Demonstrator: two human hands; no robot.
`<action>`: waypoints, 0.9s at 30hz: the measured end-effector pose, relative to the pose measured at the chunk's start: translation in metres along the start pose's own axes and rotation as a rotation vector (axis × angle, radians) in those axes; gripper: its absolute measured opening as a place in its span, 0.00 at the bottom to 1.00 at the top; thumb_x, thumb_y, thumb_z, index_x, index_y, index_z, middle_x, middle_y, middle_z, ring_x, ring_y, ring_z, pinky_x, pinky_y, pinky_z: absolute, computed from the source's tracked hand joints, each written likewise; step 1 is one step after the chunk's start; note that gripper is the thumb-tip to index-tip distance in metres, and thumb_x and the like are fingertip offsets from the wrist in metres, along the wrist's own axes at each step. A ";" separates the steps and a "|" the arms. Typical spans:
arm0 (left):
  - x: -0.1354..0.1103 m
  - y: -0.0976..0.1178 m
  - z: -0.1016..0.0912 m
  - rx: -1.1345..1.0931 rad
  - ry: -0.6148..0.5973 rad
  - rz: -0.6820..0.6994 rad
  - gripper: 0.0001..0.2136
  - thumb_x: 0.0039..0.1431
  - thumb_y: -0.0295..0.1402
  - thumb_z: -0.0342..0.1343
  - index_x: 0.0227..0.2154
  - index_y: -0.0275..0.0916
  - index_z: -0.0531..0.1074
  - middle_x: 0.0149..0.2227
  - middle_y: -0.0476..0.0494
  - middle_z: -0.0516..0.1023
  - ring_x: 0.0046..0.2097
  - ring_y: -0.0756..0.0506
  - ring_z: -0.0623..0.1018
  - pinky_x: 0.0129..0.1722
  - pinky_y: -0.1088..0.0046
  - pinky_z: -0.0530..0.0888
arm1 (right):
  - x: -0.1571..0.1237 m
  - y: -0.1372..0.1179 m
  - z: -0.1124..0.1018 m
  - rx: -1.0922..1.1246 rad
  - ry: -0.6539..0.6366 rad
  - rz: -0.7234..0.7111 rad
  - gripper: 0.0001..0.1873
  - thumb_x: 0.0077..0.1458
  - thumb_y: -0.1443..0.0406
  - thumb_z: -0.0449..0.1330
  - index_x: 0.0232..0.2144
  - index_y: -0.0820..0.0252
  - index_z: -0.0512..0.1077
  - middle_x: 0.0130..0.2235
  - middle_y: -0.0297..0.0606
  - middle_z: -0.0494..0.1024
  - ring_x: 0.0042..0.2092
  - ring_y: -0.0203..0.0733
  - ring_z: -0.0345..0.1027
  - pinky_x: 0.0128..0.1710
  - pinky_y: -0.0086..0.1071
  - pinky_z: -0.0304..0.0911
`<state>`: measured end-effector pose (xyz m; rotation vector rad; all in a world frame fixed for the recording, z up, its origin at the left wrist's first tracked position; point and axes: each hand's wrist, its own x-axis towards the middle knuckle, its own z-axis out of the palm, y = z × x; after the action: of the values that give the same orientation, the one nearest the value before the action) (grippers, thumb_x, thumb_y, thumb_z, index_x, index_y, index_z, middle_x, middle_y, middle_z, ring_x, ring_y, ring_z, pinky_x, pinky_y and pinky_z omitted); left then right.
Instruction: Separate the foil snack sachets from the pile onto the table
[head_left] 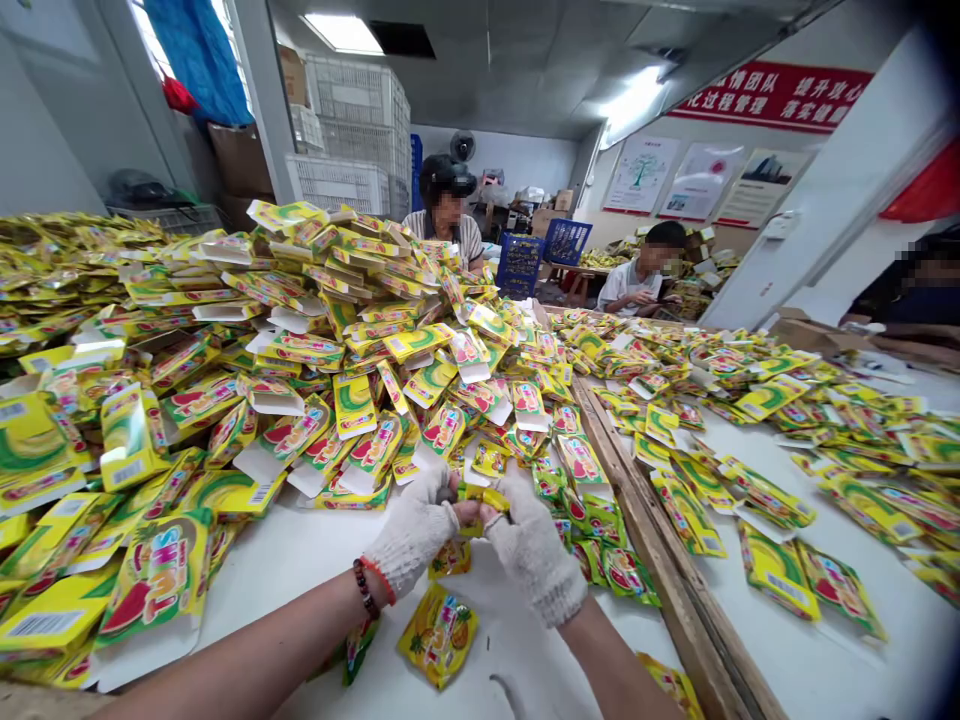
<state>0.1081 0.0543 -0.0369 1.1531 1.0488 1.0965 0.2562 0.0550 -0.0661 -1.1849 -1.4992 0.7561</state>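
Note:
White fingerless-style gloves with bare fingertips cover both hands. My left hand (418, 530) and my right hand (531, 548) meet over the white tabletop, fingertips closed on a small yellow packet (486, 497). Just below them lies a yellow packet with pineapple pictures (438, 637), flat on the table. Partly behind my hands is another yellow packet (451, 558). Green packets with watermelon pictures (621, 572) sit to the right of my right hand. Several flat yellow cartons with white open flaps (375, 452) lie right behind my hands.
A high heap of yellow cartons (247, 340) fills the left and back. A wooden divider (664, 545) runs along the right, with more scattered cartons (772, 570) beyond it. Other people (637, 285) sit across the table. White crates (352, 120) stand stacked behind.

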 end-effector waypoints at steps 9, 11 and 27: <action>0.005 0.005 -0.016 0.375 -0.038 0.140 0.14 0.52 0.44 0.57 0.34 0.39 0.66 0.32 0.47 0.73 0.35 0.45 0.75 0.35 0.69 0.74 | 0.007 -0.012 -0.001 0.430 -0.261 0.181 0.12 0.48 0.60 0.61 0.36 0.58 0.70 0.28 0.31 0.73 0.24 0.33 0.67 0.20 0.24 0.61; 0.015 0.022 -0.024 0.690 0.014 0.337 0.12 0.57 0.41 0.52 0.41 0.41 0.68 0.39 0.43 0.74 0.41 0.43 0.75 0.41 0.67 0.74 | 0.011 -0.010 -0.007 0.401 -0.176 0.256 0.12 0.49 0.59 0.59 0.35 0.59 0.68 0.26 0.29 0.71 0.19 0.30 0.64 0.13 0.21 0.53; 0.080 0.090 -0.009 1.790 -0.688 0.843 0.26 0.35 0.21 0.57 0.43 0.42 0.72 0.51 0.38 0.72 0.55 0.36 0.68 0.61 0.54 0.53 | 0.027 -0.011 -0.040 0.575 0.169 0.196 0.16 0.51 0.54 0.57 0.35 0.59 0.65 0.28 0.29 0.72 0.15 0.27 0.61 0.13 0.21 0.51</action>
<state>0.1025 0.1415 0.0472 3.2672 0.7941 -0.1221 0.2920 0.0726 -0.0361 -0.9293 -0.9400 1.1005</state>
